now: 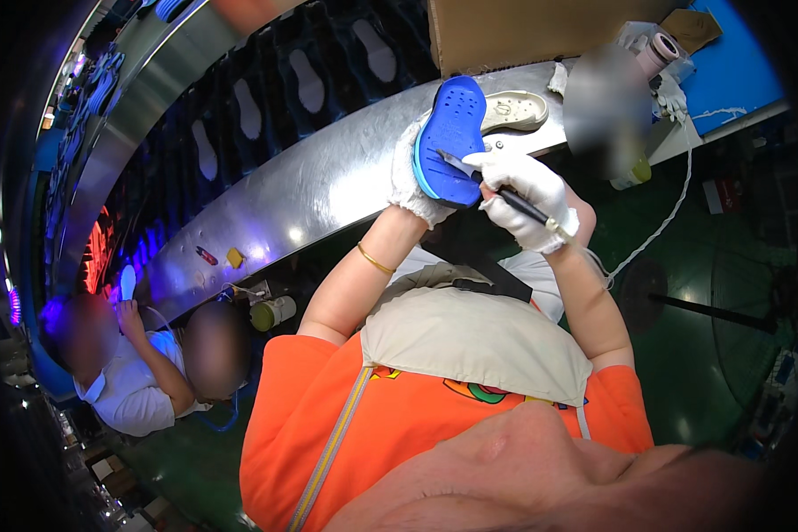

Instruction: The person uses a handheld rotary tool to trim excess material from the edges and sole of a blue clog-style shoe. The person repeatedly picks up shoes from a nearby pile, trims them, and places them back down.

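My left hand (406, 173), in a white knitted glove, grips a blue shoe sole (450, 133) from its left side and below. The sole has small holes at its far end and a lighter blue rim along its left edge. Gloved in white too, my right hand (528, 199) is closed round a black-handled corded tool (525, 207). Its flat silvery tip lies over the sole's near half; whether it touches the surface I cannot tell. Just behind the sole, a cream-white shoe (516, 111) rests on the metal ledge (328, 182).
Beyond the ledge, a dark conveyor (275, 66) carries several grey insoles. A cardboard box (523, 35) stands at the back, with a pink bottle (656, 55) to its right. A white cord (674, 213) hangs at right. Farther left sits a co-worker (137, 390) holding a light-blue sole.
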Motion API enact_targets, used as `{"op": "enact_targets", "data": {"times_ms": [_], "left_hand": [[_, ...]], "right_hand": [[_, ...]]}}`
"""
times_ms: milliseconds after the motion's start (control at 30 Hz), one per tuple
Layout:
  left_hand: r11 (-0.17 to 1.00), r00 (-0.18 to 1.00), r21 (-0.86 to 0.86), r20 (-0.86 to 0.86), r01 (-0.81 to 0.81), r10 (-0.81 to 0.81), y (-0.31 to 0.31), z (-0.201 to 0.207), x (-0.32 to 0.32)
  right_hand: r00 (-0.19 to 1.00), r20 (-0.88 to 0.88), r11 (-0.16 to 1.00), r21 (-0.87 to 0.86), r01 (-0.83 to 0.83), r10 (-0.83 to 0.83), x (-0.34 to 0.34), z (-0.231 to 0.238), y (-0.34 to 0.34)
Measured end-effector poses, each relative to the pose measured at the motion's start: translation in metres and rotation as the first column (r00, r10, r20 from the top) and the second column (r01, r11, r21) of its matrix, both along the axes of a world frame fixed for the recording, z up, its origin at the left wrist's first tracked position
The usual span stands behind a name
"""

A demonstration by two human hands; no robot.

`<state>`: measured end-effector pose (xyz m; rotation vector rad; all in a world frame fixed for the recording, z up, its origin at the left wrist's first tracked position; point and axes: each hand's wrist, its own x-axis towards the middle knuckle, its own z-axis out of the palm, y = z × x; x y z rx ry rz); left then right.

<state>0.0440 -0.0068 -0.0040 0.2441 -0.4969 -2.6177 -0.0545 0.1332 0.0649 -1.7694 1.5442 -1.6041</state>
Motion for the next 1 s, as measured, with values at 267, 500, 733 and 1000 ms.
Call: {"op": "enact_targets", "data": {"times_ms": [267,500,733,1000], "left_hand": [[0.993,0.993,-0.054,0.061,0.104,-0.100,-0.014,0.080,0.018],[0.876,0.986,-0.473,-0.078,0.096,-0.150,-0.085,0.196,-0.008],[0.101,0.758,-0.980,-0.067,-0.173,0.649,-0.259,0.278,-0.044],[0.309,-0.249,-0.530,0.183,0.790,0.951,-0.394,0.279,0.098]], "right_hand": [[0.391,0.919,0.996,-0.027,-0.086,0.058,-0.020,0.004,0.010],[0.213,0.933,0.956,-0.294,-0.011,0.289,-0.051,0.009,0.014],[0.165,0.949,0.963,-0.259,-0.074,0.268,-0.037,0.007,-0.001],[0.262,0.964,0.999,-0.029,-0.019,0.033,-0.042,-0.013,0.002]]}}
